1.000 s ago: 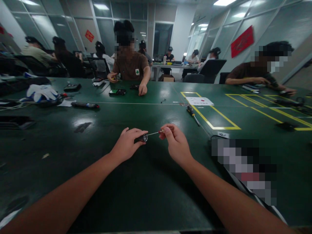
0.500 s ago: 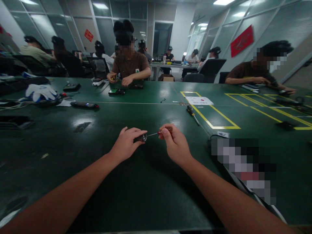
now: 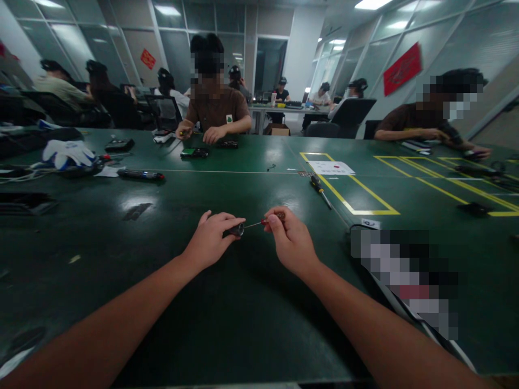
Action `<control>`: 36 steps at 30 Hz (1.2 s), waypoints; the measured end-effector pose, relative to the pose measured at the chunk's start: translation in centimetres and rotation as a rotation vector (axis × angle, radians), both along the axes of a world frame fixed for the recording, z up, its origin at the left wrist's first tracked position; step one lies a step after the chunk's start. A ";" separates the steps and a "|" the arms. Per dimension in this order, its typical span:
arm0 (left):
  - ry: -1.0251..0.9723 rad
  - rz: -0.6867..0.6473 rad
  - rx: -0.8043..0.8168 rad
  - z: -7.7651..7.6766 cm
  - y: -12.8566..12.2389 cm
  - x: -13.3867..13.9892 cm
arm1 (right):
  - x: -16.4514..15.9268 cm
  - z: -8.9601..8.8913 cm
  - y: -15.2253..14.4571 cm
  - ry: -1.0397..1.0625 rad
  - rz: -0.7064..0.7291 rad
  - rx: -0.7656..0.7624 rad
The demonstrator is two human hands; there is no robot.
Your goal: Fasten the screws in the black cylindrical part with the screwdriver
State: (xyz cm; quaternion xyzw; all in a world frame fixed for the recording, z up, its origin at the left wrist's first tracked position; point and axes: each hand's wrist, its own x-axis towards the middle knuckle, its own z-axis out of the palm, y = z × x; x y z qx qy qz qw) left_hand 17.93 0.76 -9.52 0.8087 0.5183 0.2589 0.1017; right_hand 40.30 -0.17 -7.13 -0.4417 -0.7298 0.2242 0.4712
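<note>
Over the middle of the green table (image 3: 259, 302), my left hand (image 3: 214, 235) is closed round a dark cylindrical piece (image 3: 237, 230) whose round end faces right. The fingers cover most of it, so its exact kind is hidden. My right hand (image 3: 291, 237) grips a small screwdriver (image 3: 255, 224) by its reddish handle. The thin metal shaft points left, its tip at or just inside the round end; I cannot tell which. A second screwdriver (image 3: 321, 191), black and yellow, lies beyond my right hand.
White work gloves (image 3: 70, 154) and a dark pen-shaped tool (image 3: 141, 174) lie to the left. A paper sheet (image 3: 330, 167) rests by yellow tape (image 3: 375, 212). A blurred-out object (image 3: 405, 281) lies beside my right forearm. Co-workers sit across the table.
Both my hands hold nearly the same pose; the screwdriver's shaft has barely shifted. The co-worker opposite has moved their hands slightly.
</note>
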 end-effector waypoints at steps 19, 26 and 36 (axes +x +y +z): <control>-0.010 0.028 -0.023 0.1 0.0 -0.1 | 0.1 0.2 0.0 -0.057 -0.041 0.049; -0.007 0.012 -0.011 -0.2 0.1 -0.1 | 0.0 0.1 -0.2 -0.039 0.011 0.035; -0.001 0.039 -0.024 0.3 -0.1 0.0 | 0.1 0.3 -0.1 -0.098 -0.060 0.043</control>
